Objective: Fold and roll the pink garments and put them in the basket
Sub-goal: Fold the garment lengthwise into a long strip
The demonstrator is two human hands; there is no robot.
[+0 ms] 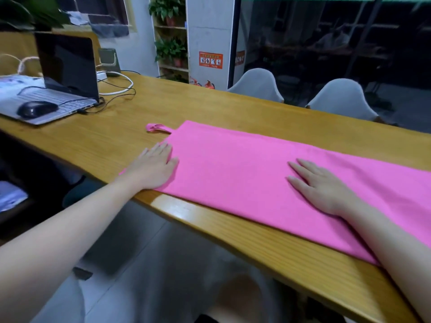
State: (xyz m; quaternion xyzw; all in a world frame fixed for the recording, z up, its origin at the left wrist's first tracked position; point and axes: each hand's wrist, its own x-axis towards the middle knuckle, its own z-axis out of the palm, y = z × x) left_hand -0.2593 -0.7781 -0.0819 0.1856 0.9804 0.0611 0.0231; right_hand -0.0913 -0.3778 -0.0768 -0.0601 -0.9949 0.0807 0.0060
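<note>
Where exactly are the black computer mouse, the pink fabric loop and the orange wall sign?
Black computer mouse (37,109), head view, its rounded top.
Pink fabric loop (156,128), head view, its strap.
Orange wall sign (210,60), head view, its middle.

I read this as an office or meeting room: long wooden table (130,127), open laptop (58,75) with a mouse (36,109) lying on its keyboard, cables (116,88) trailing beside it, two white chairs (258,85) on the far side, shelves with potted plants (171,50), an orange safety notice (210,60) on the pillar, fire extinguishers (209,85) below.
</note>
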